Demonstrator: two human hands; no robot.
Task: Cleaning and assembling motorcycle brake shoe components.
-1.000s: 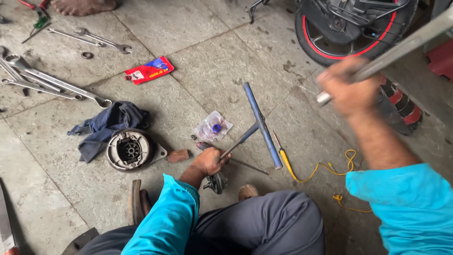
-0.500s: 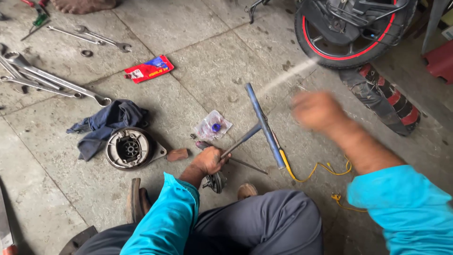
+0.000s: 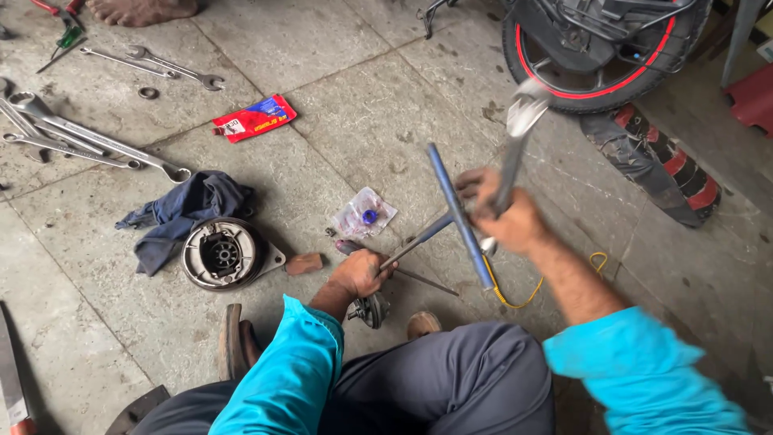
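My left hand (image 3: 358, 272) grips the shaft of a blue T-handle tool (image 3: 456, 211) low down, over a small round metal part (image 3: 371, 309) on the concrete floor. My right hand (image 3: 506, 214) is shut on a large metal spanner (image 3: 515, 145), blurred with motion, right beside the blue crossbar of the T-handle. A thin rod (image 3: 423, 279) lies under the tool, next to my left hand. Both sleeves are turquoise, and my grey trousers fill the bottom of the view.
A round brake drum plate (image 3: 221, 253) and a dark blue rag (image 3: 187, 209) lie left. Several spanners (image 3: 88, 145), a red sachet (image 3: 254, 118), a clear bag with a blue part (image 3: 365, 215), a yellow cable (image 3: 515, 294) and a motorcycle wheel (image 3: 604, 56) surround me.
My right hand has swung the spanner down from high at the right to the T-handle's crossbar. My left hand has stayed on the tool's shaft.
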